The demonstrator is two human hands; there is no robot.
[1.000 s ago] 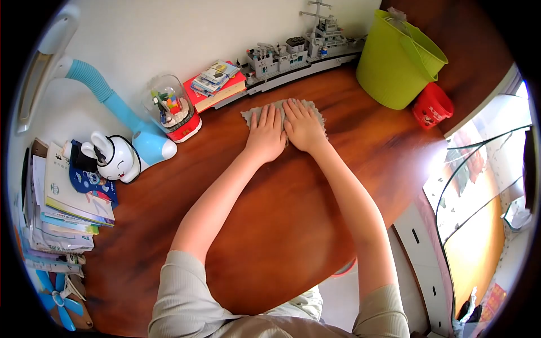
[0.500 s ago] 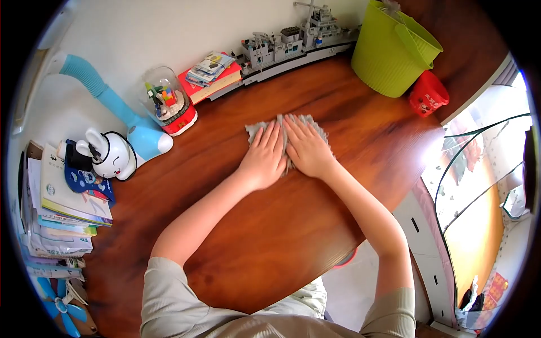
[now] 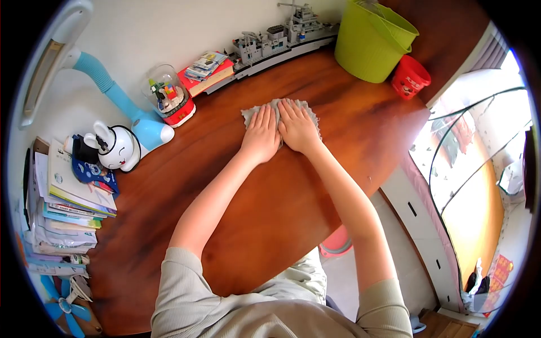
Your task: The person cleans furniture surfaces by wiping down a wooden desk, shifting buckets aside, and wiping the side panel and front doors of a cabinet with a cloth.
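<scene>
A grey cloth (image 3: 309, 110) with ragged edges lies flat on the brown wooden desk (image 3: 265, 225). My left hand (image 3: 261, 135) rests palm down on its left part, fingers stretched out and pointing toward the wall. Beside it, my right hand (image 3: 297, 127) lies flat on the right part of the cloth, its fingers extended as well. The two hands are side by side, close at the thumbs, and cover the middle of the cloth.
Along the wall stand a blue lamp (image 3: 127, 107), a glass dome (image 3: 169, 93), a red book (image 3: 217, 79), a grey model ship (image 3: 270, 48), a green bucket (image 3: 369, 42) and a red bucket (image 3: 410, 78). Papers (image 3: 70, 208) are stacked left.
Both hands and the cloth first moved toward my body, then back toward the wall. The camera view has shifted. Both hands have stayed flat on the cloth.
</scene>
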